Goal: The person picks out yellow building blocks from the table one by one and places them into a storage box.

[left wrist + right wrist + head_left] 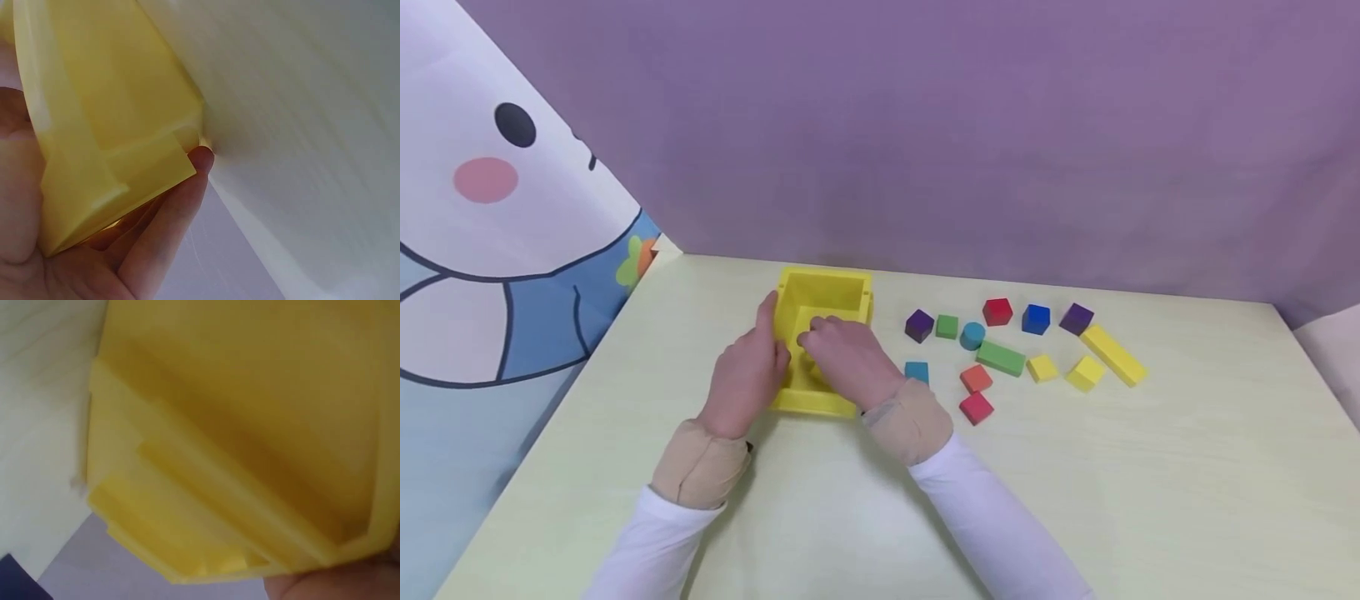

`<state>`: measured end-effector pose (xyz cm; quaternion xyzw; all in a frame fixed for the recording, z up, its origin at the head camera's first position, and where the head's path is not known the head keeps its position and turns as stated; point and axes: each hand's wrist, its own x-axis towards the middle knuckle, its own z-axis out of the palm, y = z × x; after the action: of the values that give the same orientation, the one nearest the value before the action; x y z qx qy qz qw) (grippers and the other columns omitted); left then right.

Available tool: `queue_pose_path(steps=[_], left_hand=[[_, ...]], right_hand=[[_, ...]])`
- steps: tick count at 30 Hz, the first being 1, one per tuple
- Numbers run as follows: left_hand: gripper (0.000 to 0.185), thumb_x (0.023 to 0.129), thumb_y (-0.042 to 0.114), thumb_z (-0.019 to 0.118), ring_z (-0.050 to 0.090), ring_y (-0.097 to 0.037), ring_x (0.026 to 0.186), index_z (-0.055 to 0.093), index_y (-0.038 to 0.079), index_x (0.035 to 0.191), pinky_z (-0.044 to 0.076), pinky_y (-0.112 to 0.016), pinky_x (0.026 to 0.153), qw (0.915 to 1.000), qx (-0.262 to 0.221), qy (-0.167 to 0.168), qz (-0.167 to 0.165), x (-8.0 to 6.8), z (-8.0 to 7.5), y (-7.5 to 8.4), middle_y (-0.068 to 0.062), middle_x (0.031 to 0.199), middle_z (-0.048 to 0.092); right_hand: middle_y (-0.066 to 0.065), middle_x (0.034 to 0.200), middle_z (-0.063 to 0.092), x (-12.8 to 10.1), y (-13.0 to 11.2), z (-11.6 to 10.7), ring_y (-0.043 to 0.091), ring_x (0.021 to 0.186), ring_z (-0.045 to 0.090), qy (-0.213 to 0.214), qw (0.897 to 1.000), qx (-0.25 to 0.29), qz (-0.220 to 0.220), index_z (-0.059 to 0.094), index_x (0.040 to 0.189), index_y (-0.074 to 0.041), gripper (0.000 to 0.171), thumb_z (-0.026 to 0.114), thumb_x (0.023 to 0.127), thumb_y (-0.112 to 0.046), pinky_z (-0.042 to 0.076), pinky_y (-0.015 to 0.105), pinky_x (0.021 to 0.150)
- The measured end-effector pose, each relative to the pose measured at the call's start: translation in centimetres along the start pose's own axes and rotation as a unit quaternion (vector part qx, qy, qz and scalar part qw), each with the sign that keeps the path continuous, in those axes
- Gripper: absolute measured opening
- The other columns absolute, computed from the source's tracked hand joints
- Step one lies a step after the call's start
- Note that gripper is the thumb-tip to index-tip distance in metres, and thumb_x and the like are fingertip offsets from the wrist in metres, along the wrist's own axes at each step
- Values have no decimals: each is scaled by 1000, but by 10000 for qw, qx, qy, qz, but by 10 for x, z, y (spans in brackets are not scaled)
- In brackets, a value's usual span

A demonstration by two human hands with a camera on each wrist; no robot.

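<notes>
Firstly, at the extreme left, one cloth (452, 325) printed with a cartoon figure hung beside a pale table (805, 517). Next, the left hand (741, 379) was clamped on the left wall of a yellow bin (812, 404), fingers curled beneath its edge. The bin was at the table's left, directly between the hands, its long axis running near to far; neither hand was clearly nearer. The right hand (853, 358) lay across the bin's right wall, knuckles bent over the interior; whether its fingers pinched anything could not be told.

Loose pieces, right of the bin, were: teal block (917, 370), near; dark purple cube (919, 325), far; green cube (947, 326); blue cylinder (972, 336); orange block (976, 378); crimson block (977, 408), nearest; red cube (997, 312), far; green oblong block (1001, 357); royal-blue cube (1036, 318); small yellow block (1042, 367); violet cube (1077, 319); larger yellow block (1086, 373); long yellow bar (1114, 356), slanting from far left to near right.
</notes>
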<state>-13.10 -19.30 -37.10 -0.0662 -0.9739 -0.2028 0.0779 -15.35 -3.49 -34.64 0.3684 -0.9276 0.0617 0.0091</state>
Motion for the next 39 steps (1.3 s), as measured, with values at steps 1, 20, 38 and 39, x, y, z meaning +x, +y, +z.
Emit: queue_pose_path(steps=[1, 20, 38, 39], left_hand=[[63, 94, 5, 49, 44, -26, 46, 24, -1, 152, 38, -38, 44, 10000, 3, 6, 1, 0, 0, 0, -12, 60, 50], [62, 96, 6, 48, 51, -31, 51, 24, -1, 152, 44, -46, 49, 10000, 29, 63, 34, 0, -1, 3, -17, 66, 56], [62, 96, 5, 48, 49, -30, 49, 23, -1, 152, 42, -44, 47, 10000, 14, 68, 43, 0, -1, 1, -18, 66, 56], [62, 95, 5, 48, 49, -30, 49, 23, -1, 152, 42, -44, 47, 9999, 19, 89, 58, -1, 0, 0, -18, 66, 56]], right_hand=[[1, 92, 67, 1, 0, 1, 15, 75, 55, -10, 10000, -10, 13, 75, 110, -14, 24, 61, 94, -2, 48, 22, 66], [-6, 83, 68, 9, -3, 13, 13, 72, 55, 167, 9993, -278, 175, 76, 99, -21, 22, 61, 95, -6, 47, 25, 62], [-4, 89, 68, 8, -4, 14, 13, 74, 54, 307, 9990, -321, 29, 76, 101, -20, 19, 62, 96, -9, 47, 24, 62], [-4, 89, 68, 8, -4, 15, 13, 75, 54, 331, 9989, -323, 13, 75, 101, -19, 19, 61, 95, -8, 47, 24, 62]])
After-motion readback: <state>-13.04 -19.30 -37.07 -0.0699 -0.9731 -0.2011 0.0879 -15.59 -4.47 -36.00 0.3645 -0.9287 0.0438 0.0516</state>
